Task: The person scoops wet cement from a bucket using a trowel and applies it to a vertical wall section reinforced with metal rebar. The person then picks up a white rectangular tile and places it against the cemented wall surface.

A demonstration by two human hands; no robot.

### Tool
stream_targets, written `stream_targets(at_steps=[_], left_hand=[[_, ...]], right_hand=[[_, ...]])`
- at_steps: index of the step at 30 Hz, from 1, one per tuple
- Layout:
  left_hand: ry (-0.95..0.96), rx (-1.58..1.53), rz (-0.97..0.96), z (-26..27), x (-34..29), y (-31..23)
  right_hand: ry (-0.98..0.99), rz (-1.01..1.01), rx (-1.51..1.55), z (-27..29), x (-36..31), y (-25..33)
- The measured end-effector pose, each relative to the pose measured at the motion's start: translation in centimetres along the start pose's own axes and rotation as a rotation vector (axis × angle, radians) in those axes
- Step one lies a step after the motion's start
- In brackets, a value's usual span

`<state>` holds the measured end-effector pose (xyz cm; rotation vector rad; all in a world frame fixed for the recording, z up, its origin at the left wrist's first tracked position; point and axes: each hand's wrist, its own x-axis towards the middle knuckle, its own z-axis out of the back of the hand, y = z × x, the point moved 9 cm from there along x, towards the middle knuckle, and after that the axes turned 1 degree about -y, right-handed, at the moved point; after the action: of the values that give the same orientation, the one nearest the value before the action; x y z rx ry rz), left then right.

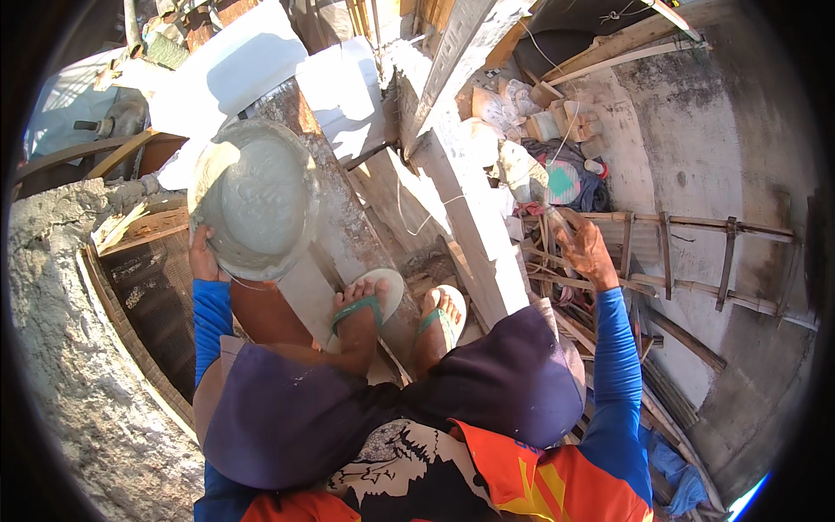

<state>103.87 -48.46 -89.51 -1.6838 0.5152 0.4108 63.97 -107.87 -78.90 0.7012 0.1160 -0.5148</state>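
Observation:
My left hand (207,254) is closed on the near left rim of a round grey bucket (300,204), whose walls are crusted with mortar. Wet grey mortar (261,191) lies inside it. Out to the right, my right hand (588,250) grips the handle of a trowel (524,174). Its blade points up and to the left, smeared with mortar, beside a pale upright post (465,226). Some fingers of my left hand are hidden by the bucket.
My feet, in flip-flops (444,322), rest on narrow boards. A rough concrete wall (70,348) curves along the left. At right, a bamboo ladder (731,252) lies below a plastered wall (696,130). Rubble and bags (496,109) sit far down beyond the post.

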Motion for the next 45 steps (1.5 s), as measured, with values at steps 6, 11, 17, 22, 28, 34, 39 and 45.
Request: stream_targets(at_steps=[6,11,17,22,28,34,39,45], left_hand=[[-0.042,0.013,-0.001,-0.9,-1.3,-0.6],[-0.071,0.039,-0.016,-0.5,-1.4,-0.4],[-0.1,0.053,-0.003,0.8,-1.0,0.0],[-0.088,-0.014,0.005,-0.9,-1.6,-0.4],[-0.057,-0.012,0.049,-2.1,-1.9,-0.9],[-0.101,0.027,0.011,-2.3,-2.2,-1.4],[-0.104,0.097,0.016,-1.6,-1.7,-1.3],[-0.039,0.106,0.006,-0.2,0.0,-1.4]], right_hand=[[-0.003,-0.157,-0.229,-13.3,15.5,-7.2],[-0.037,-0.144,-0.368,-11.7,23.8,-4.4],[0.062,-0.1,-0.46,-11.8,23.9,-7.0],[0.042,-0.092,-0.509,-14.5,15.9,-13.5],[0.089,-0.048,-0.411,-13.3,5.1,-12.3],[0.019,-0.054,-0.477,-13.5,-1.5,-13.1],[0.036,-0.169,-0.481,-15.4,-4.6,-14.4],[0.12,-0.174,-0.407,-14.8,-1.4,-13.9]])
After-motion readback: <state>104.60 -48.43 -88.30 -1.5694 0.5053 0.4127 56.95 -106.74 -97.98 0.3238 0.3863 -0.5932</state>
